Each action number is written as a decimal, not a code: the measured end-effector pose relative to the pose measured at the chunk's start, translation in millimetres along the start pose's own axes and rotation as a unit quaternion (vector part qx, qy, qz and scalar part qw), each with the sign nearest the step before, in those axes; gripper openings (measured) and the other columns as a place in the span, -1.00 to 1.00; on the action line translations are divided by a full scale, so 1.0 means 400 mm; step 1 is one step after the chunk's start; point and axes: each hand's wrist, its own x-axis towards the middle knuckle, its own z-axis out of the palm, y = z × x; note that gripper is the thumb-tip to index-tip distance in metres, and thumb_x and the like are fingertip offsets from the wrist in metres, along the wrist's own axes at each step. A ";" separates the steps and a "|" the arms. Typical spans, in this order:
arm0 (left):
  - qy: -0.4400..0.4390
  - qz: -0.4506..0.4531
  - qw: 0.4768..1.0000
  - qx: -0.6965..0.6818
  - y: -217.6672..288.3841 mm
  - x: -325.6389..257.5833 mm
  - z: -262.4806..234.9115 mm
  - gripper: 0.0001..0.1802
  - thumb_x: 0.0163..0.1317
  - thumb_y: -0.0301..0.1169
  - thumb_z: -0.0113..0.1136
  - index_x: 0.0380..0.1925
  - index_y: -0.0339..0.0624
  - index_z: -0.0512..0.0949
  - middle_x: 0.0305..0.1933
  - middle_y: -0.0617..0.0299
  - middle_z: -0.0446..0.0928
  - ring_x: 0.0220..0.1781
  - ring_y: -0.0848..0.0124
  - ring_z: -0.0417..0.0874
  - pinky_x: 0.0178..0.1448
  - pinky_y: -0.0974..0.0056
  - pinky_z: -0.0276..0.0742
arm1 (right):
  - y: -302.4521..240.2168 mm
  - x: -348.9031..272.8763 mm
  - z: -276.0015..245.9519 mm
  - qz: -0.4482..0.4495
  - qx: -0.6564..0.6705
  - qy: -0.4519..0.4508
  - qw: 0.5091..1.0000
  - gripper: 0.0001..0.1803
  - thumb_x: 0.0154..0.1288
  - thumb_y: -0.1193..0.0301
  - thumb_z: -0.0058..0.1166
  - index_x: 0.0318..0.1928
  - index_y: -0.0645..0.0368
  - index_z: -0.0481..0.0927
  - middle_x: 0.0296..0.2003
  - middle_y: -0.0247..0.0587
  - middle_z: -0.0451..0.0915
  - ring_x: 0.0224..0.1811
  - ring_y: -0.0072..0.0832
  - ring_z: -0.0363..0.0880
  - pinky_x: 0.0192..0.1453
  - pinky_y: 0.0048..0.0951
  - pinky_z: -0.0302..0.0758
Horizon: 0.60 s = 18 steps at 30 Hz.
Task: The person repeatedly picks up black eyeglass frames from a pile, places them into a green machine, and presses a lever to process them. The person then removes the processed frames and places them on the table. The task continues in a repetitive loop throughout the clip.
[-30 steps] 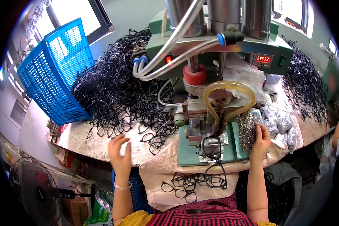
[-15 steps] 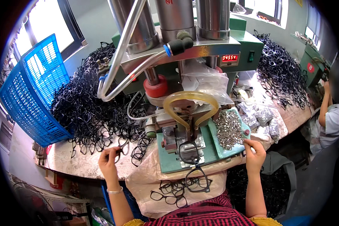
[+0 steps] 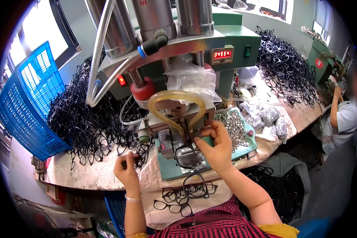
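My right hand [image 3: 218,148] reaches to the tool head of a bench press [image 3: 178,43], thumb and finger pinched together beside the metal jaws. What they hold, if anything, is too small to make out. Below the jaws a black eyeglass frame [image 3: 195,185] sits with one rim at the fixture and the other hanging over the front edge. Left of the press, my left hand [image 3: 127,170] is closed over the table with a dark eyeglass frame [image 3: 136,157] partly hidden in its fingers. Several more black frames [image 3: 172,206] lie on the cloth by my lap.
A turquoise tray [image 3: 252,144] of small metal parts stands right of the fixture, with bagged parts [image 3: 269,115] beyond. Heaps of black frames [image 3: 87,115] lie left and far right [image 3: 285,65]. A blue basket [image 3: 23,107] leans at left. Another person [image 3: 345,115] works at right.
My right hand has moved from the tray's edge left to the press jaws. My left hand has shifted slightly right and down. The whole view has turned a little.
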 end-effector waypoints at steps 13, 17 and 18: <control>-0.264 0.514 0.814 0.059 0.409 0.015 0.062 -0.67 0.00 -0.58 0.37 -0.63 -0.07 0.34 -0.49 0.27 0.65 -0.53 0.39 0.58 -0.44 0.34 0.48 | -0.115 -0.035 -0.004 0.058 0.025 -0.077 0.995 -0.35 0.13 0.51 0.23 0.28 0.25 0.39 0.00 -0.04 0.63 0.14 -0.33 0.55 0.33 -0.30 0.35; -0.286 0.630 0.717 0.084 0.360 -0.081 0.121 -0.68 -0.04 -0.31 0.52 -0.60 -0.05 0.47 -0.42 0.33 0.62 -0.40 0.37 0.59 -0.38 0.37 0.54 | -0.046 0.025 -0.123 -0.095 -0.291 -0.093 0.947 -0.72 0.08 0.43 0.28 -0.14 0.16 0.71 0.08 0.03 0.58 0.21 -0.07 0.50 0.35 -0.15 0.37; -0.298 0.629 0.714 0.078 0.355 -0.100 0.138 -0.69 -0.05 -0.33 0.52 -0.59 -0.08 0.48 -0.42 0.30 0.59 -0.42 0.36 0.57 -0.42 0.36 0.52 | 0.008 0.031 -0.174 -0.081 -0.437 -0.051 0.895 -0.72 0.07 0.38 0.32 -0.17 0.16 0.71 0.08 0.04 0.57 0.25 -0.07 0.46 0.35 -0.13 0.36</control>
